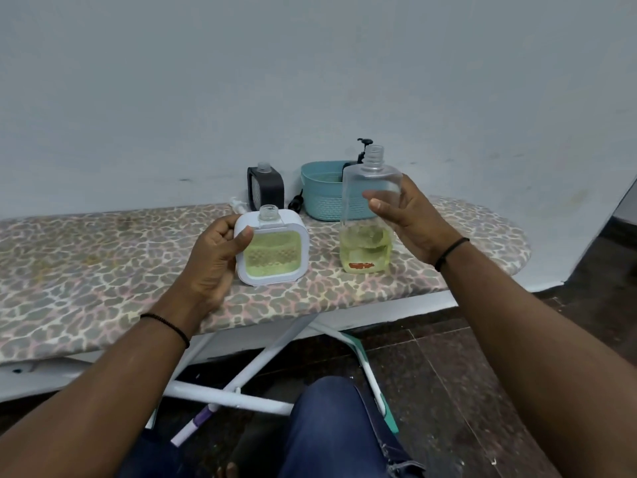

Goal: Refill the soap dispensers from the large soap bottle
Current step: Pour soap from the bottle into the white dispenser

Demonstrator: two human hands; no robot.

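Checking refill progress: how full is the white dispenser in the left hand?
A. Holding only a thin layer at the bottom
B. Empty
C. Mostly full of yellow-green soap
C: the white dispenser shows yellow-green soap filling most of its window, gripped by the left hand.

Two square soap dispensers stand uncapped: one white-framed dispenser (272, 248) with yellow-green soap, one black-framed dispenser (265, 188). There is one tall clear plastic soap bottle (368, 215), one teal woven-pattern basket (322, 196), and one leopard-print ironing board (103, 257). Two pump heads lie loose: one white (237, 204), one black (296, 201).
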